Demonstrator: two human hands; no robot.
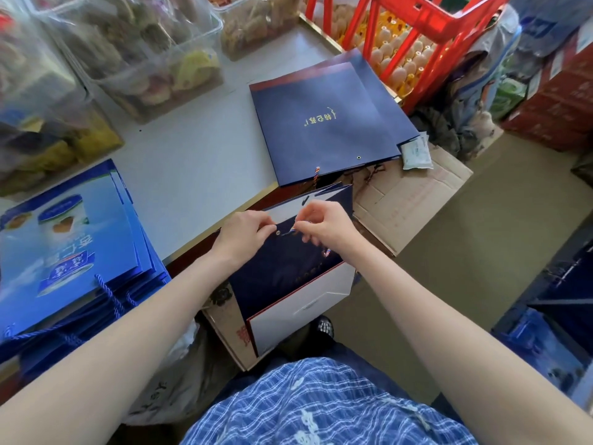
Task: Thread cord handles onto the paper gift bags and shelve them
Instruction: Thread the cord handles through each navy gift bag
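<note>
Two hands are working on one open navy gift bag (pixel 282 268), held off the bench (pixel 192 162) edge. Left hand (pixel 245 234): fingers are pinching the bag's top rim just beside a metal eyelet (pixel 278 232). Right hand (pixel 324 223): fingers are pinching a striped cord (pixel 293 231) right at that eyelet; the cord's tail is showing below the fingers.

Beyond the fingers, a small stack of flat navy bags (pixel 327 123) is lying on the bench; exact count unclear, at least two. To the left of the left fingers, a stack of light blue bags (pixel 70 239) with cord handles, partly cut off. Clear food tubs (pixel 138 59) and a red crate (pixel 417 36) of eggs are sitting farther off. Cardboard (pixel 414 200) is lying under the right fingers.
</note>
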